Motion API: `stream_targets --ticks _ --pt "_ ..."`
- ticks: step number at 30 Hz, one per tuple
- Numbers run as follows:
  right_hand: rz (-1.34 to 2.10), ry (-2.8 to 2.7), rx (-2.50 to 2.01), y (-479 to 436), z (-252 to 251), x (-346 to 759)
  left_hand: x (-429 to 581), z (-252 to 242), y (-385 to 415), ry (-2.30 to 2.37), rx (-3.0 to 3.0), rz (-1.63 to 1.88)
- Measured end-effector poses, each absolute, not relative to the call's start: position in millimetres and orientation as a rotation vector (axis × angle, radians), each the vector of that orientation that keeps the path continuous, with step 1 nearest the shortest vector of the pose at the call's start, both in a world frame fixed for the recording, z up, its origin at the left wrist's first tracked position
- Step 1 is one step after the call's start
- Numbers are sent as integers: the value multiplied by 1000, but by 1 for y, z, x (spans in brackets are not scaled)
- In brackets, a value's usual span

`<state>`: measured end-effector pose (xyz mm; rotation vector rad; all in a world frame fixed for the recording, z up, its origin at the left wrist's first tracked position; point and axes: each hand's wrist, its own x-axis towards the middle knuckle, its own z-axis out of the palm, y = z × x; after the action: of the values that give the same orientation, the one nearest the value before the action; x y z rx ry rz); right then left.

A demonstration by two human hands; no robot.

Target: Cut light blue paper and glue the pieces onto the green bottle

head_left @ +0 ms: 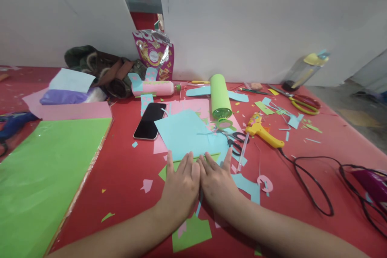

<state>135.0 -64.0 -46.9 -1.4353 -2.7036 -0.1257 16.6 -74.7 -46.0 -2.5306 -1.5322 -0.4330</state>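
Note:
My left hand (182, 179) and my right hand (217, 179) lie side by side at the table's middle, fingers stretched forward. Both press on a narrow strip of green paper (214, 158), mostly hidden under them. Just beyond the fingertips lies a light blue paper sheet (186, 133). A bottle wrapped in green paper (219, 94) rests on its side behind that sheet, with blue wing-like strips beside it. Black-handled scissors (237, 143) lie beyond my right hand, near a yellow glue gun (264, 134) with a clear glue stick in its back.
A black phone (150, 121) lies left of the blue sheet. Packaged green paper (45, 169) covers the left side. Further back are a pink-wrapped bottle (155, 88), a snack bag (155, 54) and a clear water bottle (302, 71). A black cord (314, 199) loops at right among paper scraps.

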Motion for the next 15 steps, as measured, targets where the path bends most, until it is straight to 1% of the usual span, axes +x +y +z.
stream_targets --ticks 4,15 --pt "-96 -2708 -1411 -64 -45 136 16 -49 -74 -1534 -2616 -409" --pt "-118 -2640 -1439 -65 -50 137 18 -46 -72 -1476 -2632 -181"
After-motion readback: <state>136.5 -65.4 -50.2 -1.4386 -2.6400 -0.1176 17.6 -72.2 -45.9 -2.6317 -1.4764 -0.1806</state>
